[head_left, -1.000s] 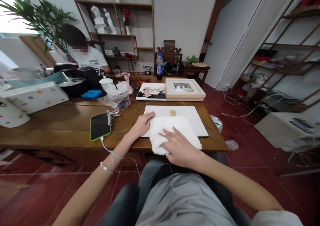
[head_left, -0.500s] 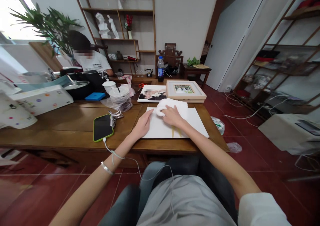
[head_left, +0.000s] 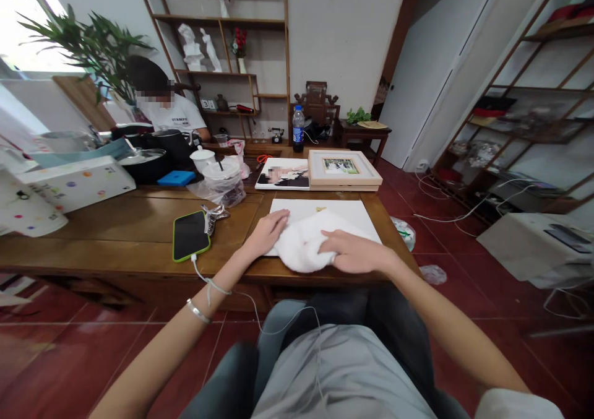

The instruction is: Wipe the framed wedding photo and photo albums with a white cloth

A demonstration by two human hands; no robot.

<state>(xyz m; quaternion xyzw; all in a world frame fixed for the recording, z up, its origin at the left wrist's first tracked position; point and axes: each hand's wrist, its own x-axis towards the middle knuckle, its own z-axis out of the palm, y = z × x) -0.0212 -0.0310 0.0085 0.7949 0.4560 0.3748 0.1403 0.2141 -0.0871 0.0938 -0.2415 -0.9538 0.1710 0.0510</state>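
A fluffy white towel (head_left: 299, 242) lies bunched over the near part of a flat white board (head_left: 348, 210) and overhangs the table's front edge. My right hand (head_left: 355, 252) presses on its right side, fingers curled into the folds. Stretched out, my left hand (head_left: 268, 233) rests along the board's left edge, its fingertips by the towel. A small yellowish patch (head_left: 320, 209) shows on the board just beyond the towel. The towel hides most of the board's near half.
Behind the board lie a framed picture (head_left: 346, 166) and a photo panel (head_left: 283, 174). To the left, a phone (head_left: 191, 236) trails a white cable. Farther back stand a lidded cup (head_left: 221, 170) in plastic and a bottle (head_left: 297, 128). Another person (head_left: 174, 116) sits across the table.
My right hand has drawn the towel toward me, from the board's far edge to its near edge. My left hand has shifted slightly and stays at the board's left side.
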